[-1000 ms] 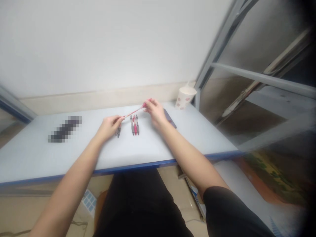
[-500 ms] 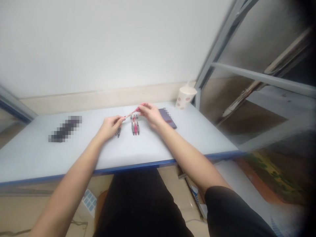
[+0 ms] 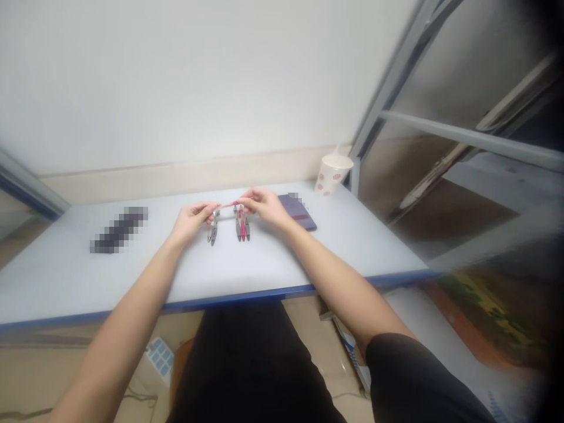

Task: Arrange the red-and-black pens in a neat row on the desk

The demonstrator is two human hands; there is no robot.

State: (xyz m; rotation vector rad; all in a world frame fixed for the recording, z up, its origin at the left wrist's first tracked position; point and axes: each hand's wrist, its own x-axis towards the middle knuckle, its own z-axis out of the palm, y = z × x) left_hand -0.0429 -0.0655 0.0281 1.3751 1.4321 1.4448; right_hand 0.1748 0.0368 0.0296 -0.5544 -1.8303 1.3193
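Both my hands pinch a red pen [image 3: 228, 205] held level above the table. My left hand [image 3: 192, 220] is closed at its left end, and my right hand [image 3: 263, 207] is closed round the red right end. Under and between the hands lie three pens side by side: a grey pen [image 3: 238, 228], a red pen [image 3: 242, 228] and another grey pen [image 3: 247, 228]. Beneath my left fingers a dark grey pen [image 3: 214, 235] lies on the table, partly covered. Something slim lies against its left side, too blurred to make out.
A dark notebook or folder [image 3: 297, 214] lies behind my right hand. The patterned paper cup [image 3: 332, 175] stands at the back right corner. To the left is a blurred-out dark object [image 3: 118, 230]. The blue front edge [image 3: 273, 292] of the white table [image 3: 247, 267] runs before me.
My right hand has come down slightly and to the left, so the tilted red pen is now nearly level. More of the pens under my left hand shows.
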